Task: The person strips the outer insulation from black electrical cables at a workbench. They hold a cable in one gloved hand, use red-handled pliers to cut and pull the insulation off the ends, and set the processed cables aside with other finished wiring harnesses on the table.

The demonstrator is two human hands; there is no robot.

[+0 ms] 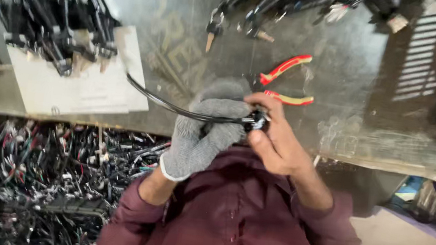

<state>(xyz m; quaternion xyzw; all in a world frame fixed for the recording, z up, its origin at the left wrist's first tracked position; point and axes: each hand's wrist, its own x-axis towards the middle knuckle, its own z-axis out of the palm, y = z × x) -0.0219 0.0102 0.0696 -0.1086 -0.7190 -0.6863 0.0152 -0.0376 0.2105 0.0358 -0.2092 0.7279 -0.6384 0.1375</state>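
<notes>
Red-handled pliers (285,81) lie open on metal tabletop (357,73) just beyond hands; white paper sheet (75,85) under black harness bundle (48,13) far left. Black cable (175,106) runs left-right, small black connector (256,120) at right end. Grey-gloved left hand (205,132) wraps cable; bare right hand (274,138) fingertips pinch connector. Wire scrap pile (40,172) below table edge.

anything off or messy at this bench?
Two things. Only the left hand wears a grey knit glove; the right hand is bare while both grip a black cable at its connector. Below the table edge, a loose tangled heap of wires lies unsorted.
</notes>
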